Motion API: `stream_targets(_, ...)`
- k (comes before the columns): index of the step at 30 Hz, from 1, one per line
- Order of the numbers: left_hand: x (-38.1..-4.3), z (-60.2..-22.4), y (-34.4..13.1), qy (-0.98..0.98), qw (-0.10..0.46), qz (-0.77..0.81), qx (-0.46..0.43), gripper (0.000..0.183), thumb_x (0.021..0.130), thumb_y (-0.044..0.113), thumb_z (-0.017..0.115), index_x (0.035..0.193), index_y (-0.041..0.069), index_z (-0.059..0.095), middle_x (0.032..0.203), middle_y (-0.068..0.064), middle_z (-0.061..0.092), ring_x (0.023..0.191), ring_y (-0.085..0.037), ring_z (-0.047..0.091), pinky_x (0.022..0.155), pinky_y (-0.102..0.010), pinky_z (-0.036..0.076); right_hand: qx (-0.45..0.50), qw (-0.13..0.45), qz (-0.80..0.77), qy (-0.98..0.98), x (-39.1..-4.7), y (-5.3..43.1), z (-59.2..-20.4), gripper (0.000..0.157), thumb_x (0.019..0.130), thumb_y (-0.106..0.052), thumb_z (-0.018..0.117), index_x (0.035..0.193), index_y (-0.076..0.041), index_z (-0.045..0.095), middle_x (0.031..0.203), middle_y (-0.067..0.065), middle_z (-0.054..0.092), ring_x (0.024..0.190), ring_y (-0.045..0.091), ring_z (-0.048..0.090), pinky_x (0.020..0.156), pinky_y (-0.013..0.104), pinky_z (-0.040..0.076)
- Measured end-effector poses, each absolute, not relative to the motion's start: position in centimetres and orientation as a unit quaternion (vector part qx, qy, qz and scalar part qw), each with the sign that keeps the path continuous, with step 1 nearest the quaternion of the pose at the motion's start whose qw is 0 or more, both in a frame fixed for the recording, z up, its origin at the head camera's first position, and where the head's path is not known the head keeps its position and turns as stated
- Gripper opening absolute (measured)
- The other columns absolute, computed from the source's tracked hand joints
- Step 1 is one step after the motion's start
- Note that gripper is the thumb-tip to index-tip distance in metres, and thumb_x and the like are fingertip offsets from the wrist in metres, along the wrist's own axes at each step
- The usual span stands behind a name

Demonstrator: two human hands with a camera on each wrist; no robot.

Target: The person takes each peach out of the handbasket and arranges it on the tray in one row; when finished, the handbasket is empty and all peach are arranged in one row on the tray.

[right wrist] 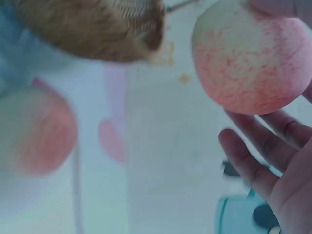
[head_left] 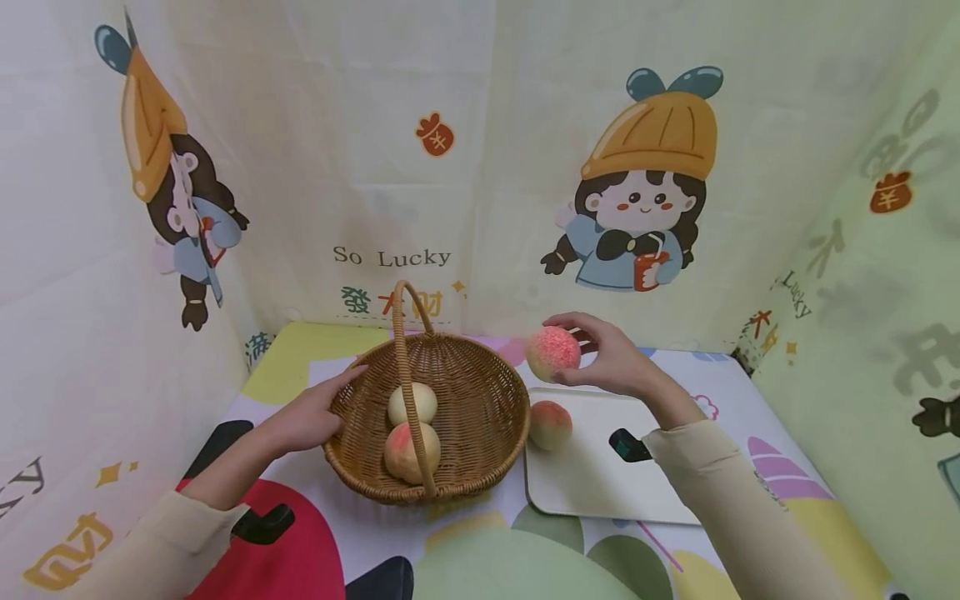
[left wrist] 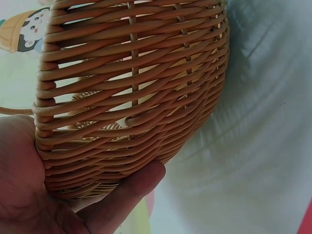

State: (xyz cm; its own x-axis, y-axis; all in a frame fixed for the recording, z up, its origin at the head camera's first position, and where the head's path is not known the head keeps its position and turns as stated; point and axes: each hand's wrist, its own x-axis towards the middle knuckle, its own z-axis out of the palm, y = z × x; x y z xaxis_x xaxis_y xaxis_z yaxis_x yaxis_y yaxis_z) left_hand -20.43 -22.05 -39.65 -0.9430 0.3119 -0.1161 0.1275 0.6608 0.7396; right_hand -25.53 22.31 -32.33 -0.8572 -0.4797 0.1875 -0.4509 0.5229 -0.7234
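Observation:
A brown wicker basket with a tall arched handle stands on the table, holding a pink-tinged peach and a paler round fruit behind it. My left hand grips the basket's left rim; the left wrist view has the thumb pressed along the woven outer wall. To the right of the basket, my right hand holds a speckled pink peach up in the air between thumb and fingers. Below it, another peach sits at the left side of a white tray.
The tray lies close against the basket's right side. Printed cloth walls enclose the table at the back and both sides. A patterned cloth covers the tabletop. Dark straps show at both wrists.

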Motion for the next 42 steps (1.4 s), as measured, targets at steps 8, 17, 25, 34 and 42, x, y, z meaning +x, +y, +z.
stream_targets(8,-20.3,-39.5,-22.0,0.904,0.121,0.393,0.120,0.087,0.078,-0.015,0.048,0.160,0.005,0.025,0.153,-0.035,0.032,0.121,-0.048,0.051,0.072,-0.040,0.055,-0.193,0.039,-0.414,0.889,-25.2,27.8,-36.5,0.072,0.079,-0.026,0.085,0.142,-0.011,0.052,0.129,0.011,0.059,0.108,0.030,0.059,0.087,0.041,0.052)
stream_targets(17,-20.2,-39.3,-22.1,0.903,0.120,0.393,0.126,0.087,0.078,-0.015,0.047,0.160,0.004,0.025,0.154,-0.036,0.030,0.121,-0.049,0.052,0.071,-0.040,0.055,-0.146,0.091,-0.375,0.911,-24.8,30.8,-41.5,0.069,0.080,-0.031,0.082,0.138,-0.012,0.052,0.127,0.013,0.058,0.107,0.029,0.059,0.084,0.037,0.052)
stream_targets(25,-20.2,-39.5,-22.0,0.901,0.118,0.399,0.123,0.087,0.078,-0.015,0.046,0.160,0.004,0.025,0.154,-0.035,0.030,0.122,-0.048,0.051,0.073,-0.039,0.054,-0.150,0.123,-0.367,0.910,-24.5,30.8,-43.7,0.060,0.079,-0.029,0.082,0.131,-0.012,0.056,0.120,0.011,0.059,0.104,0.028,0.059,0.085,0.038,0.051)
stream_targets(34,-20.3,-39.6,-21.9,0.904,0.117,0.391,0.125,0.087,0.078,-0.014,0.048,0.160,0.005,0.026,0.154,-0.034,0.031,0.122,-0.048,0.052,0.074,-0.042,0.056,-0.179,0.149,-0.399,0.887,-24.2,31.4,-43.7,0.074,0.079,-0.017,0.085,0.142,-0.001,0.048,0.135,0.021,0.054,0.114,0.036,0.060,0.088,0.042,0.055)
stream_targets(42,-20.2,-39.4,-21.8,0.903,0.121,0.393,0.120,0.086,0.079,-0.013,0.048,0.160,0.004,0.026,0.155,-0.034,0.030,0.123,-0.050,0.051,0.075,-0.045,0.057,-0.191,0.141,-0.389,0.890,-24.4,31.0,-43.6,0.070,0.075,-0.016,0.088,0.135,-0.003,0.053,0.127,0.019,0.057,0.105,0.030,0.063,0.087,0.038,0.055)
